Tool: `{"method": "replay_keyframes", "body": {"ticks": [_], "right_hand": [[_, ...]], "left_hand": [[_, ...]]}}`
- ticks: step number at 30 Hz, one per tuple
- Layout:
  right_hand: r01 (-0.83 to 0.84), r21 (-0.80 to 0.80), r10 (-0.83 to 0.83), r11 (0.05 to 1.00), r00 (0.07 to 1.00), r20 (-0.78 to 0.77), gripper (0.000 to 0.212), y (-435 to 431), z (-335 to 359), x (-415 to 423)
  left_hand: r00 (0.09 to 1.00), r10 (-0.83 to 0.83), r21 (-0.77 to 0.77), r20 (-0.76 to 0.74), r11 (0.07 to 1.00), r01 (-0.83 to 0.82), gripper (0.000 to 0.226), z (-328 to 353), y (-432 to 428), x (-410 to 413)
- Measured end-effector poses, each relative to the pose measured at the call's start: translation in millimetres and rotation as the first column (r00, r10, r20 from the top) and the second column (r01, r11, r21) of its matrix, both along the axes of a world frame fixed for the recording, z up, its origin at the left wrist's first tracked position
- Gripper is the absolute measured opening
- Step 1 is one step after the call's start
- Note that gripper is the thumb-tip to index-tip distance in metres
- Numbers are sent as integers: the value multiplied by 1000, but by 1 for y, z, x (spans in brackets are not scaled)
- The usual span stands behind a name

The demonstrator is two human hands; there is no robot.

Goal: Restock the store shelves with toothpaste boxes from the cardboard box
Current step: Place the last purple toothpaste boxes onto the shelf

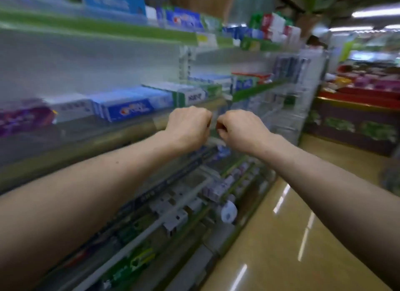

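Note:
The whole view is motion-blurred. My left hand (190,126) and my right hand (238,130) are held out side by side, almost touching, in front of the middle shelf's front edge (121,132). The fingers of both are curled into loose fists, backs toward me. No toothpaste box shows in either hand; only a pale blurred sliver lies between them. Toothpaste boxes (127,110) in blue, white, green and purple lie in a row on the middle shelf just behind my left hand. The cardboard box is out of view.
A top shelf (104,28) with a green edge strip carries more boxes. Lower shelves (173,217) hold small packaged goods. A glossy tan aisle floor (287,236) runs along the right. Red display bins (357,100) stand at the far right.

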State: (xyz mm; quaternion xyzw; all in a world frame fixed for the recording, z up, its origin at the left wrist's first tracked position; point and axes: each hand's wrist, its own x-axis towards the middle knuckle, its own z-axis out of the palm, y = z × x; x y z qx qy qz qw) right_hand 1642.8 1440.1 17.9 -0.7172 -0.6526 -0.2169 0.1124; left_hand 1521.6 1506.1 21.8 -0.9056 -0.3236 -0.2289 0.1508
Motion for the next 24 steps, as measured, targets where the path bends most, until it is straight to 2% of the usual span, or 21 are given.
{"method": "replay_keyframes", "body": {"ticks": [6, 13, 17, 24], "right_hand": [[210, -131, -217, 969, 975, -37, 17, -98, -52, 14], [431, -200, -450, 880, 891, -59, 17, -215, -68, 29], [569, -189, -591, 800, 802, -91, 23, -286, -79, 47], [684, -275, -729, 676, 674, -117, 20, -407, -118, 91]], "left_hand": [[960, -274, -185, -53, 948, 260, 8, -56, -72, 35], [875, -478, -204, -81, 867, 455, 9, -77, -169, 85], [812, -573, -209, -111, 813, 544, 13, -89, -232, 123], [693, -694, -256, -195, 718, 648, 11, -123, -349, 185]]}}
